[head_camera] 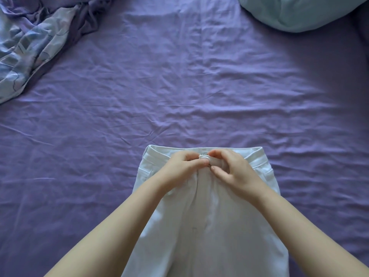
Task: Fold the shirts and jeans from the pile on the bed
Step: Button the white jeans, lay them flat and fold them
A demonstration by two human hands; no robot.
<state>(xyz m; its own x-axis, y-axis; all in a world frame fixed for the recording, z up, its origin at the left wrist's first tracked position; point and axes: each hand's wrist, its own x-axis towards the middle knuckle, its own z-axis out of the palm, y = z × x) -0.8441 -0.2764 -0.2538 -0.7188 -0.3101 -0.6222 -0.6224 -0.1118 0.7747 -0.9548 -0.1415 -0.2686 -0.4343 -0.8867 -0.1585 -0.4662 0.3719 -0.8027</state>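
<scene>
Nearest to us, our two bare forearms reach forward from the bottom edge, one on each side of the white jeans (211, 216), which lie flat on the bed (179, 86) with the legs running toward us out of view and the waistband at the far end. The jeans sit near the middle of the near edge, slightly right of centre, front side up, with a pocket opening visible on either side below the waistband.

At the waistband our left hand (179, 166) and right hand (233, 168) meet over the middle of the fly. Both have curled fingers pinching the fabric there: the left thumb and fingers nip the waistband from the left, the right thumb and fingers from the right, their fingertips almost touching. A small white label shows just beyond them inside the waistband.

Beyond the jeans we see the wrinkled purple sheet spread across the bed. At the far left lies a crumpled blue and lilac patterned cloth (28, 47), well apart from the jeans. At the far right rests a pale blue pillow (295, 13).
</scene>
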